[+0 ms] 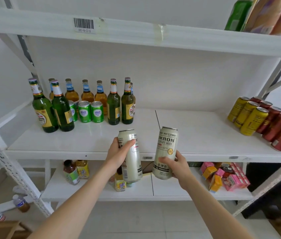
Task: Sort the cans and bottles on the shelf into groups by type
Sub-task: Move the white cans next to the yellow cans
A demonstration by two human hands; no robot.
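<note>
My left hand (119, 153) grips a tall silver beer can (132, 163), and my right hand (178, 167) grips a second tall silver beer can (166, 149) with dark lettering. Both cans are held upright in the air just in front of the middle shelf (196, 135). At the shelf's back left stand green glass bottles (43, 107), amber bottles with blue neck labels (88, 94) and short green cans (84, 112). More green bottles (113, 105) stand right of the cans. Along the right end, yellow cans (250, 116) and dark red cans (277, 126) stand in rows.
The upper shelf (136, 33) carries packaged goods at top right (264, 14). The lower shelf (170, 190) holds drink bottles (71, 172) on the left and pink and orange cartons (226, 176) on the right. Slanted shelf posts (10, 168) frame both sides. Water bottles (21, 203) stand at lower left.
</note>
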